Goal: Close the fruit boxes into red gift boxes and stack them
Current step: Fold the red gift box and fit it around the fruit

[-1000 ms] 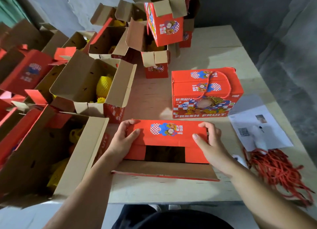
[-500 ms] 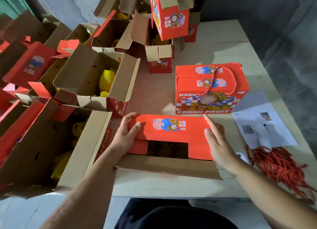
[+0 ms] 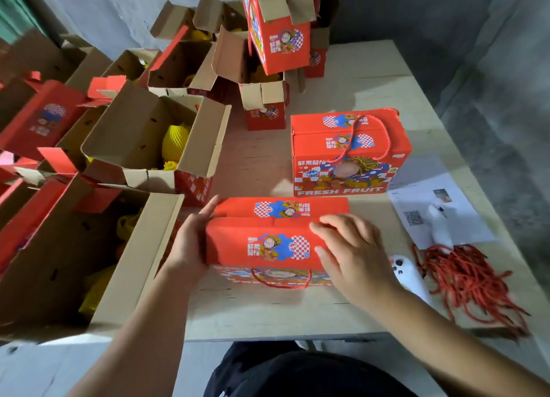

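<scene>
A red gift box (image 3: 268, 241) stands on the table right in front of me, both top flaps folded down. My left hand (image 3: 190, 244) lies against its left end, fingers reaching up to the far flap. My right hand (image 3: 354, 253) presses flat on the near flap at the right side. A red rope handle hangs at the box's front face. Behind it stands a closed red gift box (image 3: 348, 155) with a rope handle and "FRESH FRUIT" on its front.
Several open boxes with yellow netted fruit (image 3: 175, 139) crowd the left and back. An open box (image 3: 276, 36) is stacked high at the back. Red ropes (image 3: 464, 280), a white object (image 3: 407, 273) and paper sheets (image 3: 434, 206) lie on the wooden table (image 3: 372, 81) at the right.
The near flap, which lay open toward me, has been folded up and over the top. My right hand moved from the far flap's edge onto the near flap.
</scene>
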Motion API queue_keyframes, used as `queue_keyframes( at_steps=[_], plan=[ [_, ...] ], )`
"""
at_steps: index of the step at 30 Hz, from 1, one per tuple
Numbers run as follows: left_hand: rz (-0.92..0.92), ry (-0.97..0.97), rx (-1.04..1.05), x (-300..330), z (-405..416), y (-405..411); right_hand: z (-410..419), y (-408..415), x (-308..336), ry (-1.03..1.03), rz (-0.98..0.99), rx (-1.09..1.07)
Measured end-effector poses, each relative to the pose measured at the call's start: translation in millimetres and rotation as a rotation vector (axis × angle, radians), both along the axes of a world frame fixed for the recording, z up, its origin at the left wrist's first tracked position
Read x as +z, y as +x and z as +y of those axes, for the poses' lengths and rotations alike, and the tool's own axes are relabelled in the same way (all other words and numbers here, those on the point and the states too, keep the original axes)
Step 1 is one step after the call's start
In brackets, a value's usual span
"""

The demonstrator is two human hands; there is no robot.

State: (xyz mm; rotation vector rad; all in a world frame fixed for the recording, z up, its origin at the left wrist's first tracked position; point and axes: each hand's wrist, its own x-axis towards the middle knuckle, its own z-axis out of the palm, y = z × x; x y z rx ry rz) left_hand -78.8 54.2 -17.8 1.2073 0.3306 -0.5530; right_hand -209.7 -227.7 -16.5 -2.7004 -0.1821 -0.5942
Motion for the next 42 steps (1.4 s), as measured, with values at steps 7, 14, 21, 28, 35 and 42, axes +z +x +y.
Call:
queue_keyframes(
  at_steps=[7,14,21,28,35,42],
  plan=[
    [-1.13,1.175,-0.536,8,-3,-19,7,12,-14,-0.205,0.238,-0.057],
    [-1.292,1.482,-0.673,-1,-21,-24,10,20,-9,-0.282,0.302,-0.063],
    [-1.31,1.518,-0.646,-7,-28,-24,17,25,-11,-0.247,0.496,-0.051],
    [-1.326,1.576,-0.586,-12,-28,-30,21,22,0,-0.347,0.532,-0.035],
    [-1.261,1.576,-0.591,-11,-30,-32,27,31,-12,-0.295,0.542,-0.068],
    [-1.2,1.6,-0.655,-8,-33,-32,26,37,-11,-0.266,0.651,-0.022]
  ],
)
